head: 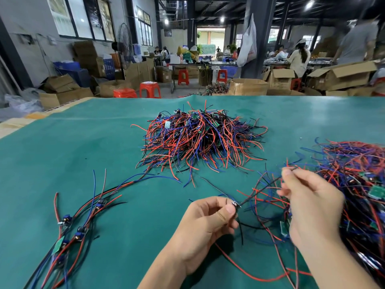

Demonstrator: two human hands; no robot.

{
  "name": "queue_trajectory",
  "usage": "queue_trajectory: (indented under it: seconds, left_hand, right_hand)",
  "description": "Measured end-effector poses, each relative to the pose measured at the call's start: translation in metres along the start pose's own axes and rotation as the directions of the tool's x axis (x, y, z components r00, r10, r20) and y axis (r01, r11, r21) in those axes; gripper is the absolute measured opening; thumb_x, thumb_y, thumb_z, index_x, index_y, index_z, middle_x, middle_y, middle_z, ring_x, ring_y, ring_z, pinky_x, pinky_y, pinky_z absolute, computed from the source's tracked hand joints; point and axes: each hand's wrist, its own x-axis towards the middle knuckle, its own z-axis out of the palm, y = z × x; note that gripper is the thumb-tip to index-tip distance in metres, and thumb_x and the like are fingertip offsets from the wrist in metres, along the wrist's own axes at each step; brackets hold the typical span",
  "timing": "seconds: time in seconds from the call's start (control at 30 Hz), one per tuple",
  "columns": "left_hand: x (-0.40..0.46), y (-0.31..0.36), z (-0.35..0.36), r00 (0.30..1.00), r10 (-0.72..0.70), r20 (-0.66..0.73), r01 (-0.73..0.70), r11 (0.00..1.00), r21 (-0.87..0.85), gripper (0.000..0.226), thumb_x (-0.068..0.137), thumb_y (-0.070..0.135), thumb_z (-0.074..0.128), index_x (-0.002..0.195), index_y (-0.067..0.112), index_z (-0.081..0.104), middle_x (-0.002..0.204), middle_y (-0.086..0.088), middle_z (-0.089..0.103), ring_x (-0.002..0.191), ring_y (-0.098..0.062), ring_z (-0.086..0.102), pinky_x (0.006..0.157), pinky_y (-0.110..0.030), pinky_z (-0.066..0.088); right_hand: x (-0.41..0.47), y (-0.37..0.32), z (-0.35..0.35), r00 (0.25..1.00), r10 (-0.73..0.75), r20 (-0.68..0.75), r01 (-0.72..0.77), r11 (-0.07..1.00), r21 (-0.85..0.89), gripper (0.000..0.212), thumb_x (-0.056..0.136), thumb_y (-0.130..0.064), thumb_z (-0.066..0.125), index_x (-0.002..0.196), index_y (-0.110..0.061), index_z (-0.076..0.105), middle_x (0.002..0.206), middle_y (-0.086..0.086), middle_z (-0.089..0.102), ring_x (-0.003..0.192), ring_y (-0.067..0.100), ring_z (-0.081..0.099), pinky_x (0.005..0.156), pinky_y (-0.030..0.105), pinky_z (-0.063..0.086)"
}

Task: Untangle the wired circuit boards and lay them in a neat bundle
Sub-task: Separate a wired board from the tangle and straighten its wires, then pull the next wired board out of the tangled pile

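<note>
**Hands pull one wired board from the tangle**

Left hand (210, 224) pinches a small circuit board (235, 205) between thumb and fingers; right hand (308, 201) pinches that board's black wire (262, 188), drawn taut between them, near the right-hand tangle (358, 184) at the surface's right edge. Sorted boards (70, 224) lie lower left. A central pile (200, 136) sits farther back. Bare green surface (83, 147) opens between them. No writing is legible.
</note>
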Motion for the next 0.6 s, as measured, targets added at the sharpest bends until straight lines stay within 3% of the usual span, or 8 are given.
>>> queue_trajectory:
  seconds: [0.1,0.17,0.2,0.27,0.33,0.4,0.5,0.6]
  left_hand:
    - [0.001,-0.001,-0.001,0.999,-0.008,-0.048,0.005,0.998,-0.062,0.004,0.09,0.009,0.064,0.092,0.005,0.065,0.076,-0.005,0.06,0.07,-0.014,0.061,0.065,-0.02,0.052]
    - [0.004,-0.001,-0.004,0.994,0.003,-0.113,-0.02,0.99,-0.142,0.011,0.087,0.008,0.065,0.096,0.001,0.064,0.079,-0.009,0.061,0.073,-0.016,0.064,0.066,-0.021,0.054]
    - [0.005,-0.001,-0.007,0.99,0.016,-0.143,-0.04,0.985,-0.17,0.014,0.087,0.007,0.065,0.098,0.0,0.063,0.081,-0.011,0.062,0.075,-0.018,0.064,0.067,-0.021,0.055]
    - [0.007,-0.001,-0.01,0.984,0.035,-0.173,-0.07,0.977,-0.199,0.018,0.084,0.007,0.066,0.1,-0.002,0.063,0.083,-0.014,0.064,0.077,-0.02,0.065,0.069,-0.022,0.056]
    - [0.006,-0.003,-0.009,0.987,0.044,-0.156,-0.074,0.979,-0.191,0.022,0.082,0.006,0.068,0.1,-0.004,0.064,0.088,-0.018,0.068,0.081,-0.022,0.067,0.071,-0.024,0.056]
    - [0.005,-0.005,-0.007,0.992,0.061,-0.108,-0.076,0.987,-0.138,0.023,0.083,0.004,0.068,0.103,-0.008,0.065,0.102,-0.023,0.072,0.09,-0.027,0.07,0.079,-0.029,0.057]
    - [0.005,-0.005,-0.007,0.991,0.066,-0.112,-0.07,0.997,-0.029,0.03,0.076,0.002,0.079,0.103,-0.006,0.068,0.101,-0.023,0.073,0.087,-0.027,0.07,0.075,-0.029,0.057]
    - [0.005,-0.005,-0.005,0.987,0.051,-0.155,-0.054,0.998,-0.014,0.04,0.074,0.004,0.077,0.111,-0.003,0.064,0.093,-0.02,0.073,0.079,-0.026,0.071,0.068,-0.029,0.056]
  right_hand:
    - [0.006,-0.005,-0.004,0.987,-0.026,-0.159,0.035,0.998,0.057,0.013,0.097,-0.009,0.066,0.089,-0.019,0.069,0.059,-0.013,0.066,0.049,0.0,0.056,0.049,0.015,0.05]
    - [0.007,-0.008,-0.005,0.975,-0.047,-0.218,0.054,0.998,0.026,0.012,0.097,-0.015,0.064,0.09,-0.023,0.066,0.064,-0.009,0.066,0.05,0.001,0.057,0.051,0.022,0.05]
    - [0.005,-0.01,-0.005,0.98,-0.075,-0.186,0.068,0.997,-0.039,0.009,0.095,-0.021,0.065,0.087,-0.025,0.066,0.065,-0.007,0.067,0.053,0.002,0.058,0.055,0.028,0.05]
    - [-0.011,-0.012,0.002,0.993,-0.094,0.065,0.107,0.967,-0.232,0.014,0.082,-0.04,0.067,0.083,-0.026,0.068,0.07,-0.007,0.072,0.062,0.009,0.064,0.065,0.036,0.051]
    - [-0.036,-0.015,0.015,0.919,-0.053,0.391,0.219,0.892,-0.395,0.028,0.075,-0.053,0.067,0.088,-0.029,0.072,0.078,-0.013,0.074,0.071,0.006,0.069,0.071,0.029,0.053]
    - [-0.055,-0.017,0.023,0.815,-0.038,0.579,0.356,0.82,-0.448,0.022,0.079,-0.046,0.076,0.092,-0.029,0.075,0.08,-0.022,0.074,0.076,0.001,0.071,0.072,0.02,0.053]
    - [-0.055,-0.025,0.023,0.795,-0.058,0.604,0.427,0.762,-0.488,0.006,0.085,-0.029,0.078,0.081,-0.024,0.08,0.072,-0.024,0.073,0.071,-0.003,0.069,0.072,0.021,0.052]
    - [-0.029,-0.049,0.008,0.843,-0.138,0.519,0.461,0.682,-0.568,0.024,0.088,-0.04,0.074,0.071,-0.023,0.078,0.066,-0.018,0.071,0.064,0.0,0.066,0.065,0.018,0.049]
